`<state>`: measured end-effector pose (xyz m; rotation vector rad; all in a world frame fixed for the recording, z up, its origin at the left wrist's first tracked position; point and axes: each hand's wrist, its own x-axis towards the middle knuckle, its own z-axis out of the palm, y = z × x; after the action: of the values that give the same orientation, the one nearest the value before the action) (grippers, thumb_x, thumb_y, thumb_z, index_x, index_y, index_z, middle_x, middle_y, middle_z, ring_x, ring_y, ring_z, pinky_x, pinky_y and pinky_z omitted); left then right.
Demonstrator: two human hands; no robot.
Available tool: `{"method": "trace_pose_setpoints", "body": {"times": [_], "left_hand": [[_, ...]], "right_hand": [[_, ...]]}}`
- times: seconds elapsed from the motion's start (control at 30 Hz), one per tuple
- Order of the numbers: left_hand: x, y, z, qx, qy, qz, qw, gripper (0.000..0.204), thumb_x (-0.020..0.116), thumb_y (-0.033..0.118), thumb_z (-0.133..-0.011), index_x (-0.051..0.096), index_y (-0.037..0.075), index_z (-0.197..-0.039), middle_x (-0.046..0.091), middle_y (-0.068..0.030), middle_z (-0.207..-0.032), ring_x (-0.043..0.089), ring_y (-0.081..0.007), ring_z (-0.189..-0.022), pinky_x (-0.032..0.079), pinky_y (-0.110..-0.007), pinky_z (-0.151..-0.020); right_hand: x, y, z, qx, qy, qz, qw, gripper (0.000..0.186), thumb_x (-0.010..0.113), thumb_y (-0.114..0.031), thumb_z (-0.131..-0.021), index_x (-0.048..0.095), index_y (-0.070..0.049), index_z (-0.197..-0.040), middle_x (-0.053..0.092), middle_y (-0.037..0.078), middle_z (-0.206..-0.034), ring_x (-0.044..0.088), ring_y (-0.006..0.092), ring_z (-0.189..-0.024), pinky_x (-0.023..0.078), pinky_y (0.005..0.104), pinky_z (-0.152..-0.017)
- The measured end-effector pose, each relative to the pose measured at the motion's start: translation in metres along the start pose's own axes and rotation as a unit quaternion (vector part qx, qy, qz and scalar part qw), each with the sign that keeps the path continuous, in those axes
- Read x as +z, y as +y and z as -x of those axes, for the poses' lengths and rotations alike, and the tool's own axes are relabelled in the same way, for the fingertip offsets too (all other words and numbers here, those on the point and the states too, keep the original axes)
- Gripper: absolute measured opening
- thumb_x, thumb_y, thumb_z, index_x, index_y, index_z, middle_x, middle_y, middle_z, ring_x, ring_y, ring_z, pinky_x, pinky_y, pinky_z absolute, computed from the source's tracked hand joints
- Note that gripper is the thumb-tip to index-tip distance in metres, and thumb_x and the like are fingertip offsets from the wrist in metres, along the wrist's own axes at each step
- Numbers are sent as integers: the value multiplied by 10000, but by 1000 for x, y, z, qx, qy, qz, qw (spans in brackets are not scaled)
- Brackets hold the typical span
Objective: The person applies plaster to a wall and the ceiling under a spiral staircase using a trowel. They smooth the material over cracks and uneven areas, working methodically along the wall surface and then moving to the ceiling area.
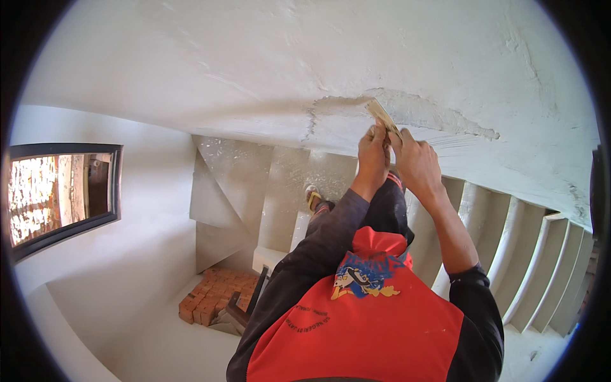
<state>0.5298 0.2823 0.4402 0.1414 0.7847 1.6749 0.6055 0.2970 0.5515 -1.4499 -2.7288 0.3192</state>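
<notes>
My left hand (374, 156) and my right hand (417, 162) are close together in front of a white wall (242, 57). Both have their fingers closed around the lower end of a flat, pale yellowish scraper (378, 111). Its upper end lies against or very near the wall, at the edge of a rough grey plaster patch (433, 116). The patch stretches to both sides of the scraper, with a ragged rim. My fingers hide the lower part of the scraper.
Below the wall, stairs (490, 223) descend on the right, and a sandalled foot (312, 198) rests on a pale step (283, 191). Stacked red bricks (213, 293) lie lower left, beside a dark railing (254, 296). A black-framed window (118, 184) is at far left.
</notes>
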Motion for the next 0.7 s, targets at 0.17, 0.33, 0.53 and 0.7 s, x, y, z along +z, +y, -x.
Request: {"method": "trace_pose_setpoints", "body": {"times": [0.17,0.33,0.53,0.7], "left_hand": [[3,4,3,-7,-10,42,999,217,456,227,-981,554,46,-914,565,-5,-854,531,-70,-765,450,-231,-672],[12,37,10,80,16,-168,982,276,573,231,-932,581,53,-721,478,62,-657,376,-21,-616,307,-209,-539],[24,55,7,134,30,-271,953,238,597,196,-911,624,-18,-812,577,11,-721,476,-45,-670,387,-210,-593],[22,55,12,162,50,-300,939,266,609,211,-902,631,-33,-798,593,10,-701,483,-47,-641,395,-225,-558]], "right_hand": [[11,5,6,58,20,-121,991,263,438,-222,-950,553,10,-903,603,228,-700,595,429,-639,469,491,-552],[23,-7,13,148,47,-385,910,332,436,-259,-963,567,36,-885,571,156,-600,575,321,-549,456,412,-567],[51,-10,-9,218,93,-428,872,386,443,-285,-965,591,47,-835,579,140,-599,562,239,-540,452,370,-568],[45,-19,-5,158,149,-382,898,354,452,-269,-954,602,44,-884,610,173,-653,622,310,-610,477,381,-604]]}}
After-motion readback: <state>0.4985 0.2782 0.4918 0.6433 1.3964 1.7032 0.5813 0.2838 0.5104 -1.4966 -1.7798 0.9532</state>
